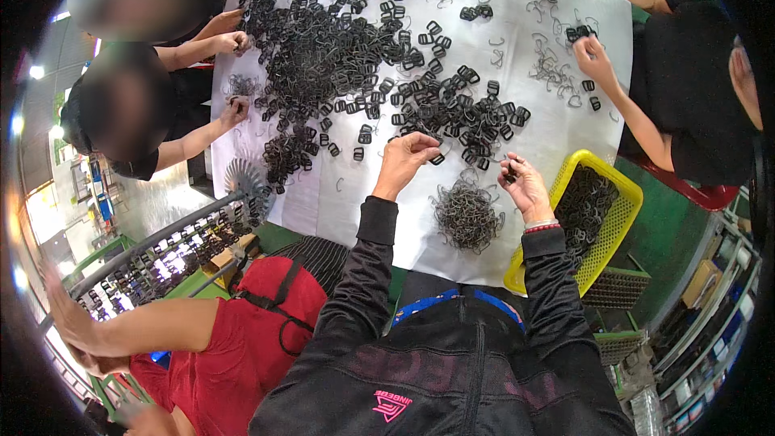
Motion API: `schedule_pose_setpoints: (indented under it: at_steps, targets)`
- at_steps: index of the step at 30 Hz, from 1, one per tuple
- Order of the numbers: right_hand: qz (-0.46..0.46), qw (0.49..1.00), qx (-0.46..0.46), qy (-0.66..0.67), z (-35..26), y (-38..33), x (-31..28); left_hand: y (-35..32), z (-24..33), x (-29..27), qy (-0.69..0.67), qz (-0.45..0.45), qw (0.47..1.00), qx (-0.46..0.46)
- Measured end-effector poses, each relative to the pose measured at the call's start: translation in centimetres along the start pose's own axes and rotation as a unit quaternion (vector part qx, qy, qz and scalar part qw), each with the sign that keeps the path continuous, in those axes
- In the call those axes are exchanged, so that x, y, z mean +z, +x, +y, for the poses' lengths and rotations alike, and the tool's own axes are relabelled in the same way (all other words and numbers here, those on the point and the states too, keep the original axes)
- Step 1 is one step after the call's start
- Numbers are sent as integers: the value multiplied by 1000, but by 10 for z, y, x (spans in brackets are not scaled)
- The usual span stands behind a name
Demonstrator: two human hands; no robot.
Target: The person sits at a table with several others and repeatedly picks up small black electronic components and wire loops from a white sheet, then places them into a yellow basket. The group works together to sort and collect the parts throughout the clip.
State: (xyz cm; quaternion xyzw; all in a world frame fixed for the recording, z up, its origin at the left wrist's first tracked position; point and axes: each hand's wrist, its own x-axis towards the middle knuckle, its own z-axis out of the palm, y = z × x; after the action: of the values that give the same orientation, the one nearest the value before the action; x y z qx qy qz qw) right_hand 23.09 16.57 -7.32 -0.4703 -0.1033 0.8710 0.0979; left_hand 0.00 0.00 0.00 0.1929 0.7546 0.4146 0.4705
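My left hand [407, 163] is over the white-covered table, thumb and fingers pinched together on a small black buckle [437, 159] at the fingertips. To its right, my right hand [526, 187] is closed with its palm partly turned up, holding another small dark buckle [509, 177]. Between and below my hands lies a round heap of thin, bent wire hooks [467, 215]. Just beyond my hands spreads a loose pile of black buckles [476, 113]. The finer details of the held pieces are too small to make out.
A yellow plastic basket [634, 187] of dark wire pieces stands at my right. A much larger buckle pile [323, 56] covers the table's far left. Co-workers' hands work at the left and right edges; a person in red [194, 355] is close on my left.
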Motion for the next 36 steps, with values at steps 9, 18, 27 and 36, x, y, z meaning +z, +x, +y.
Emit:
schedule_pose_setpoints:
  at_steps: [9,18,27,36]
  targets:
    - [-164,912,3,376,-5,-28,18,23,-28,47,-47,-74,992,-94]
    - [-449,768,-37,456,-26,-56,53,53,-49,137,300,186,935,42]
    - [-87,995,-46,-36,-11,-37,50,20,-18,32,-246,-97,959,-102]
    - [91,570,-224,-785,41,16,37,1,12,19,-387,-140,911,-26]
